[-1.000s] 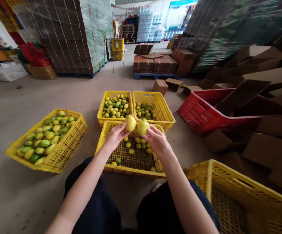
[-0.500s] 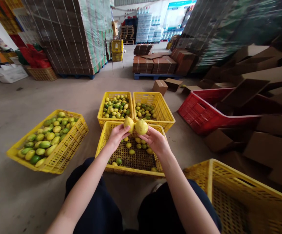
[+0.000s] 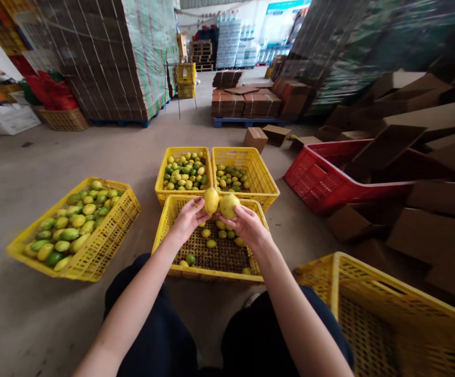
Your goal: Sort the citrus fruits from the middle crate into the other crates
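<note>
Warehouse concrete floor (image 3: pixel 74 324), head view: the left hand (image 3: pixel 187 219) grips one round yellow fruit (image 3: pixel 210 200), the right hand (image 3: pixel 244 226) another (image 3: pixel 229 205), touching, above the near yellow plastic crate (image 3: pixel 164 230). Seemingly comparing them; placing each needs a crate choice.

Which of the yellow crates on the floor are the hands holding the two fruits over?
The near middle crate, sparsely filled, directly before the knees. The left hand and right hand hold fruit above its far rim; the two crates behind and the left crate are fuller.
</note>
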Motion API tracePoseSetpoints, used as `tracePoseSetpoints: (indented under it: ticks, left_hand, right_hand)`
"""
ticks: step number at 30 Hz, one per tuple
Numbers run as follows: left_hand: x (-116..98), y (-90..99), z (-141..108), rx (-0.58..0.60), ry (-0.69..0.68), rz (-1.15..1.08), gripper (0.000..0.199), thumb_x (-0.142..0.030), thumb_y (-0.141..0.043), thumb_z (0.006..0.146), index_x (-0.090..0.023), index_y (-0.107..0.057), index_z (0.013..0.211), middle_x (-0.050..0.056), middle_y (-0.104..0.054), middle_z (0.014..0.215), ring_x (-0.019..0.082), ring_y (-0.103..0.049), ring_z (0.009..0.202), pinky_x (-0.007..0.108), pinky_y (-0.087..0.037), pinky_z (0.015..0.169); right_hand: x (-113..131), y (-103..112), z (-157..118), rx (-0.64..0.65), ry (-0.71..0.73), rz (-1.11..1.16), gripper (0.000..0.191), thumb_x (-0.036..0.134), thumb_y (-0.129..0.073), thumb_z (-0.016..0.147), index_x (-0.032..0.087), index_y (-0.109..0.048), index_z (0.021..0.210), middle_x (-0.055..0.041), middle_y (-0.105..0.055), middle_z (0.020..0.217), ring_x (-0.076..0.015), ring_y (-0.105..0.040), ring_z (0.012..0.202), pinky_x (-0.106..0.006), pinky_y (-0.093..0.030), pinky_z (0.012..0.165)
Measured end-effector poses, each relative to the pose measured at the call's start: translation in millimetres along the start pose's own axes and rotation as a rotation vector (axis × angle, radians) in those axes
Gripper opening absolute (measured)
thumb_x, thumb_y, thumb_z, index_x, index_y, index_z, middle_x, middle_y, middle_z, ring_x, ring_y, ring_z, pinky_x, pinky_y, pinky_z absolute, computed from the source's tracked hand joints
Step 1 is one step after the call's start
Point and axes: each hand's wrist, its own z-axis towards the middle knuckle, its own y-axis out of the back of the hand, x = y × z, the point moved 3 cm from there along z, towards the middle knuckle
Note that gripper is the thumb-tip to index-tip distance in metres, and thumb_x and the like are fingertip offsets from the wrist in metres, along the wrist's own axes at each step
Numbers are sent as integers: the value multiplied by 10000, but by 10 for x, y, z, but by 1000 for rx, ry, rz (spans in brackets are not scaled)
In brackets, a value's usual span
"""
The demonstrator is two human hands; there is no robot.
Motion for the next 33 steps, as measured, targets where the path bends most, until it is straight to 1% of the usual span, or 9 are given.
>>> tracePoseSetpoints:
  ticks: [5, 8, 11, 15, 18, 21, 24, 27, 33]
  left_hand:
    - [-15, 42, 10, -45, 12, -28, 201, -259, -754, 707, -154, -648, 841, 34, -700, 840, 132, -647, 753, 285, -525, 776]
    - [-43, 53, 1, -58, 3, -19, 155, -233, -737, 719, -137, -674, 823, 46, -700, 847, 128, -638, 737, 280, -527, 774]
    - [-74, 35, -9, -29, -46, 55, 193, -263, -735, 723, -133, -694, 860, 61, -700, 889, 146, -641, 778, 304, -522, 807]
    - [-123, -2, -35, -6, -272, 333, 392, -219, -808, 620, -171, -693, 991, 71, -663, 1071, 170, -626, 888, 297, -508, 820]
    - [-133, -37, -83, -16, -422, 511, 477, -180, -833, 557, -213, -702, 1015, 76, -597, 1161, 192, -585, 972, 266, -516, 782]
    - [-142, -96, -144, 8, -500, 582, 455, -165, -820, 573, -243, -710, 1007, 71, -555, 1144, 211, -547, 1042, 270, -518, 795]
    - [-171, -154, -194, 33, -547, 596, 419, -142, -810, 582, -252, -713, 975, 63, -553, 1114, 214, -532, 1067, 284, -499, 846]
    - [-186, -167, -206, 27, -536, 551, 406, -129, -827, 548, -236, -712, 923, 64, -581, 1082, 219, -534, 1065, 301, -481, 873]
    - [-140, -115, -167, 40, -525, 582, 432, -149, -829, 550, -243, -697, 950, 58, -599, 1073, 219, -539, 1053, 303, -492, 859]
  right_hand:
    - [-21, 77, 25, -41, 24, -34, 367, 469, -801, 593, 253, -705, 875, -32, -734, 867, -207, -682, 758, -327, -576, 641]
    - [-24, 81, 25, -35, 11, -34, 346, 463, -798, 586, 243, -708, 837, -35, -723, 829, -195, -659, 726, -294, -537, 577]
    - [9, 58, 11, -13, 53, -81, 386, 468, -796, 584, 247, -709, 888, -40, -724, 900, -217, -662, 799, -325, -537, 657]
    - [85, 55, -19, -83, 228, -244, 437, 370, -822, 581, 275, -685, 985, -11, -718, 979, -221, -655, 896, -374, -518, 831]
    - [112, 53, -39, -135, 335, -376, 489, 295, -832, 567, 280, -667, 1027, -4, -708, 999, -211, -647, 894, -380, -510, 847]
    - [121, 35, -55, -156, 428, -452, 509, 256, -819, 570, 281, -651, 1050, -16, -680, 1062, -208, -627, 938, -381, -496, 880]
    - [126, 11, -68, -155, 495, -470, 478, 218, -796, 584, 276, -643, 1033, -27, -652, 1106, -213, -605, 999, -385, -482, 923]
    - [137, -8, -82, -151, 539, -453, 448, 188, -782, 588, 279, -644, 1005, -23, -643, 1107, -218, -591, 1050, -382, -475, 950]
    - [156, -25, -105, -136, 542, -449, 435, 164, -758, 597, 281, -644, 1000, -24, -632, 1122, -233, -559, 1128, -391, -458, 984]
